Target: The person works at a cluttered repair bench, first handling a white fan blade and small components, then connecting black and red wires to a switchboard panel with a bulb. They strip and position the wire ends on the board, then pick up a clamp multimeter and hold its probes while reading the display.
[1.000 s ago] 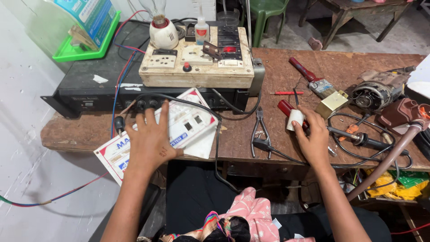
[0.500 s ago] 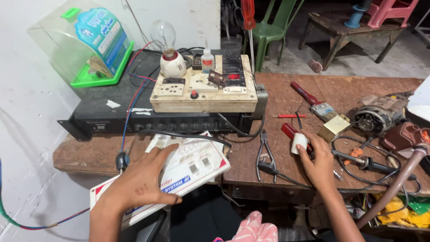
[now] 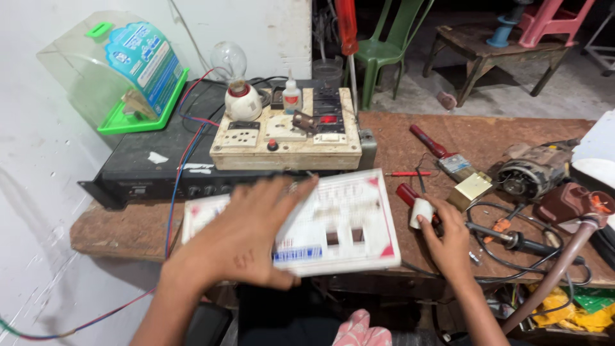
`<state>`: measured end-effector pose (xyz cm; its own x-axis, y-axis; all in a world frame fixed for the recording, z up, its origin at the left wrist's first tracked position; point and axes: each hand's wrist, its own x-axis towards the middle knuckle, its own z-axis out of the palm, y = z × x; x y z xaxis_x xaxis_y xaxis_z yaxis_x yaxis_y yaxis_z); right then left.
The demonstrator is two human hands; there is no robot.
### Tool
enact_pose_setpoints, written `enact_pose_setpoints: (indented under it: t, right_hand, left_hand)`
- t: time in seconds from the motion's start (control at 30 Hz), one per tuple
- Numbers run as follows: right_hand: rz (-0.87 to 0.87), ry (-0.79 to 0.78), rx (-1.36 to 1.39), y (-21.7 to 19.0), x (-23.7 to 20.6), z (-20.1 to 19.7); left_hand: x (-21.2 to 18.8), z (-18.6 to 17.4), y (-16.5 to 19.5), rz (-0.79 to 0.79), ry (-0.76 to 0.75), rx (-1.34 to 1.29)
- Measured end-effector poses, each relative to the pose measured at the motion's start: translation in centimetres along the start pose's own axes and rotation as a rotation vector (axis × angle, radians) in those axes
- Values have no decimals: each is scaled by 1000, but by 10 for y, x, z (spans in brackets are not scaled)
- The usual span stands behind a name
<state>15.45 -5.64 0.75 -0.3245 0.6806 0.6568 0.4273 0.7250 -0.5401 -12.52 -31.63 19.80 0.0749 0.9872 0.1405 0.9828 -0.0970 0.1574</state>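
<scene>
My left hand (image 3: 246, 237) grips a flat white box with red corners and a blue stripe (image 3: 349, 224), held above the near edge of the brown workbench (image 3: 500, 138). My fingers spread over its top and it is blurred by motion. My right hand (image 3: 448, 240) rests on the bench to the right, closed on a small white roll with a red handled tool (image 3: 415, 204).
A wooden switchboard (image 3: 288, 138) with sockets, a bulb and a small bottle sits on a black amplifier (image 3: 138, 176). A clear green-based case (image 3: 118, 70) stands at back left. A paint brush (image 3: 451, 160), a motor (image 3: 528, 176), a soldering iron (image 3: 522, 242) and cables lie right.
My left hand lifted the white box off the bench edge and swung it up and to the right. The right hand kept its place on the white roll.
</scene>
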Motion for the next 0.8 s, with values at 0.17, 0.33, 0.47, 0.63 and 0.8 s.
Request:
enact_pose_setpoints:
  t: [0.17,0.33,0.47,0.63,0.8]
  right_hand:
    - [-66,27,-18,-1,-1,-1]
    - [-33,17,-9,0,-3,-1]
    - [-13,28,-24,2,-3,-1]
    - [87,-31,-20,3,-2,-1]
    - [48,-20,-21,0,-4,-1]
  left_hand:
    - [63,-42,-31,5,357,362]
    - [113,-78,-93,-76,470,362]
    - [118,-93,-153,-122,731,308]
    - [113,-94,-236,-424,1099,268]
    - [117,-58,-275,-886,908,88]
